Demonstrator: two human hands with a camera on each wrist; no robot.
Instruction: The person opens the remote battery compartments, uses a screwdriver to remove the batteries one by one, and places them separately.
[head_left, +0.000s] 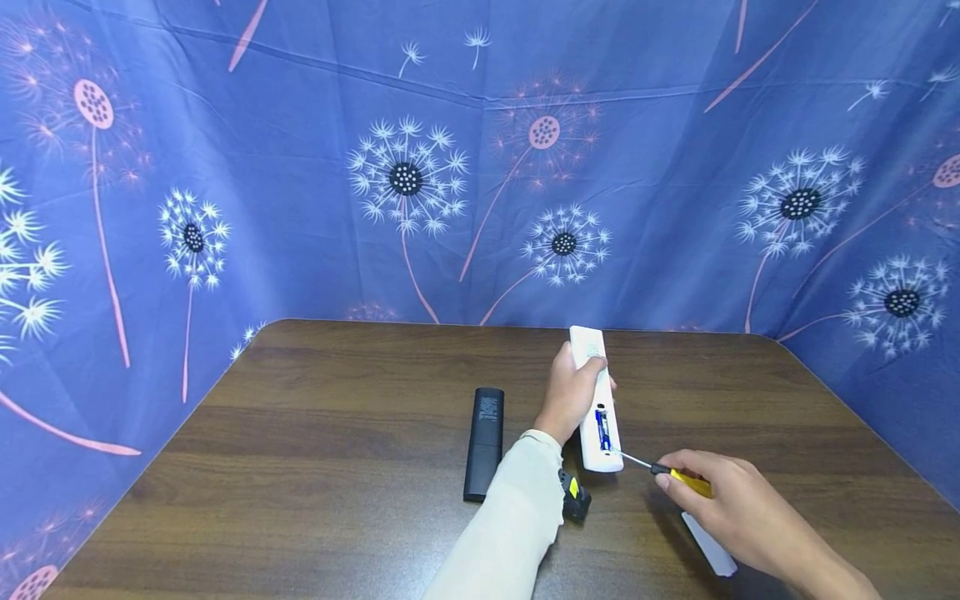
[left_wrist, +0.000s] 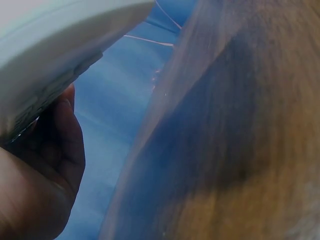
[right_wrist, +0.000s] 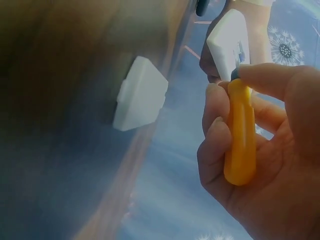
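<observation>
My left hand [head_left: 570, 390] grips a white remote control [head_left: 591, 367], its back turned up and tilted above the table. The battery compartment is uncovered, and blue batteries [head_left: 603, 430] lie inside. In the left wrist view the remote [left_wrist: 60, 45] fills the upper left corner, with curled fingers [left_wrist: 70, 135] beneath it. My right hand [head_left: 738, 504] pinches a screwdriver with a yellow and black handle [head_left: 690, 481]. Its thin tip meets the lower end of the battery compartment. The right wrist view shows the yellow handle [right_wrist: 241, 135] between thumb and fingers.
A white battery cover [head_left: 708, 543] lies on the brown wooden table [head_left: 337, 433], partly under my right hand. Left of the remote, a black remote control [head_left: 484, 446] lies on the tabletop. Behind the table hangs a blue curtain [head_left: 300, 167] with dandelion prints.
</observation>
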